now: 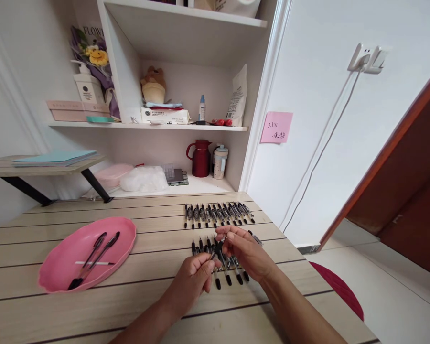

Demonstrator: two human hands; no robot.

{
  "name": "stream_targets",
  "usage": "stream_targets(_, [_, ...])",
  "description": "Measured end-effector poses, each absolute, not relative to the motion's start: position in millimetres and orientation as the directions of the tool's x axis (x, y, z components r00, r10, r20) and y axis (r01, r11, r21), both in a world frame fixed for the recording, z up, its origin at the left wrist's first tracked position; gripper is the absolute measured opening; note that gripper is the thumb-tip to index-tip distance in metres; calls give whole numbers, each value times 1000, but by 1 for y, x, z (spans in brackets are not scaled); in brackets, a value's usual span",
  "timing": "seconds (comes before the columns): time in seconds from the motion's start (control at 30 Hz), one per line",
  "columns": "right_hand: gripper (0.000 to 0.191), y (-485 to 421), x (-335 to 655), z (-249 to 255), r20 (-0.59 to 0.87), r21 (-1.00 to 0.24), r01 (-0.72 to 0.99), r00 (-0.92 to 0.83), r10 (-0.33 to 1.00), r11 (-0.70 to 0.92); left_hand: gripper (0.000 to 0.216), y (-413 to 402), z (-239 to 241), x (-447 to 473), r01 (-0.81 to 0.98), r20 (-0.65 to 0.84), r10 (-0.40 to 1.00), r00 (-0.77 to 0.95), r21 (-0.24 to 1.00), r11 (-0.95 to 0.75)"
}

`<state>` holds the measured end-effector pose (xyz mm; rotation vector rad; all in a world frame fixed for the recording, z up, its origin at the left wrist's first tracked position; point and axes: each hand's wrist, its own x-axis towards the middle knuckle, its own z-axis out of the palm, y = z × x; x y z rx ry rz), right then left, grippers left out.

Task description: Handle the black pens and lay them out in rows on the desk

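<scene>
Both my hands meet over a near row of black pens (225, 267) lying on the wooden table (157, 306). My left hand (193, 279) is curled, its fingertips pinching the lower end of a black pen (218, 248). My right hand (243, 251) pinches the same pen's upper end with thumb and fingers. A second, neat row of black pens (218, 214) lies farther back. To the left sits a pink dish (60, 267) holding two black pens (95, 258) and a thin white refill.
White shelves (146, 126) at the table's back hold a red jug (200, 158), a cup, bags and boxes. A small side shelf (39, 165) juts out at left. The table's right edge drops to a tiled floor with a red mat (340, 286).
</scene>
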<state>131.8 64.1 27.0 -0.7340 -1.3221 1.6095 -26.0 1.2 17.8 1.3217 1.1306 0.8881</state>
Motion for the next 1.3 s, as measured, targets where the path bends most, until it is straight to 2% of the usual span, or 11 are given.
stream_targets(0.17, [23, 65, 133, 25, 130, -974, -223, -369, 920, 48, 33, 2, 15, -26, 140, -96, 965, 242, 988, 63])
stream_targets(0.33, [25, 66, 134, 26, 107, -974, -228, -408, 907, 12, 32, 3, 14, -26, 156, -98, 969, 226, 986, 64])
stream_targets(0.5, [21, 66, 133, 24, 151, -976, -204, -391, 908, 75, 33, 2, 14, -25, 178, -94, 970, 225, 982, 54])
stream_targets(0.8, [19, 70, 138, 22, 142, -980, -186, -422, 896, 68, 35, 3, 10, -25, 201, -65, 976, 209, 979, 23])
stream_targets(1.0, [25, 70, 136, 25, 165, -985, -115, -399, 902, 129, 35, 3, 17, -27, 233, -68, 975, 211, 972, 17])
stream_targets(1.1, [31, 83, 152, 28, 205, -973, 70, -178, 962, 220, 34, 4, 17, -29, 232, -35, 978, 208, 972, -14])
stream_targets(1.17, [28, 96, 169, 26, 269, -900, 369, 55, 962, 231, 33, 5, 15, -30, 221, -16, 981, 194, 975, -28])
stream_targets(1.23, [22, 107, 185, 23, 298, -719, 684, 145, 943, 122, 33, 6, 13, -30, 206, -11, 983, 181, 978, -27])
stream_targets(1.3, [18, 114, 196, 17, 263, -524, 852, 146, 954, 14, 33, 5, 11, -29, 197, -14, 985, 173, 980, -20])
